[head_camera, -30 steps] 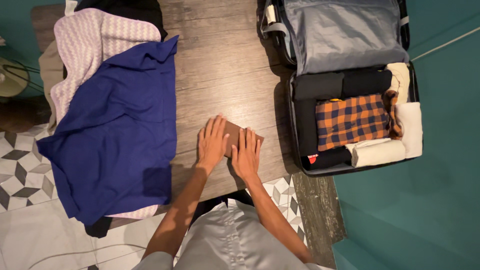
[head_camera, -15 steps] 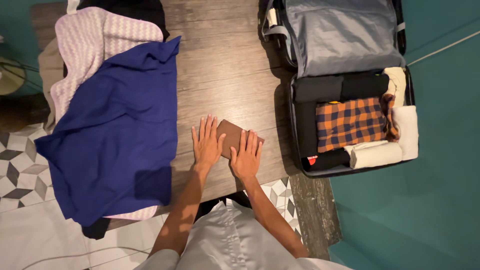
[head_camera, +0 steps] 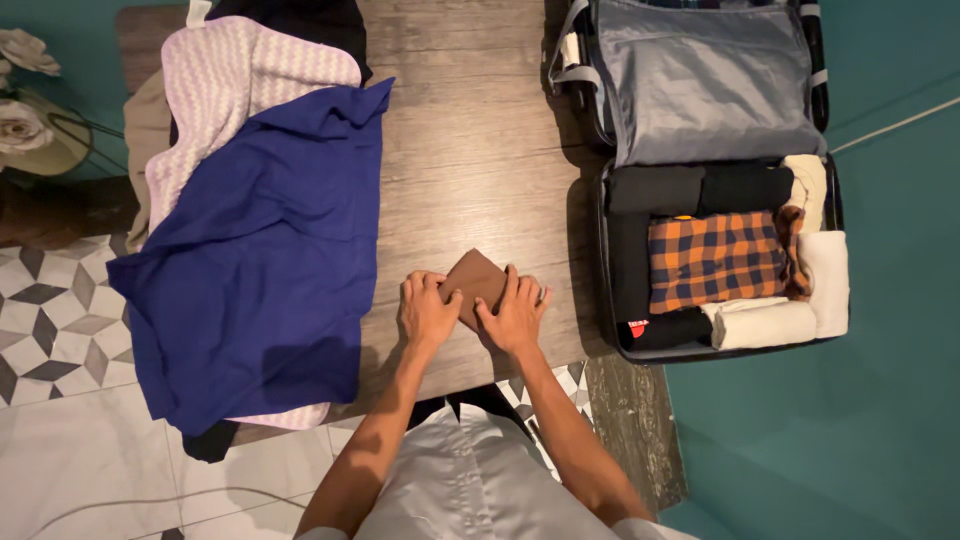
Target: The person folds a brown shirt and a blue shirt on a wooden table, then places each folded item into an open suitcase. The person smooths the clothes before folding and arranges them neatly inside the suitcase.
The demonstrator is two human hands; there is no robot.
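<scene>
Both hands are clamped on a small folded brown cloth [head_camera: 477,280], left hand [head_camera: 428,312] gripping its left edge with curled fingers, right hand [head_camera: 512,318] pinching the near right side. It sits on the dark wooden table [head_camera: 470,150], near the front edge, roughly centre. To the left is a big blue garment [head_camera: 260,260] spread over a lilac zigzag knit [head_camera: 240,80]. On the right, an open suitcase [head_camera: 720,180] holds an orange plaid shirt [head_camera: 715,258], black rolls and cream rolled towels [head_camera: 790,310].
</scene>
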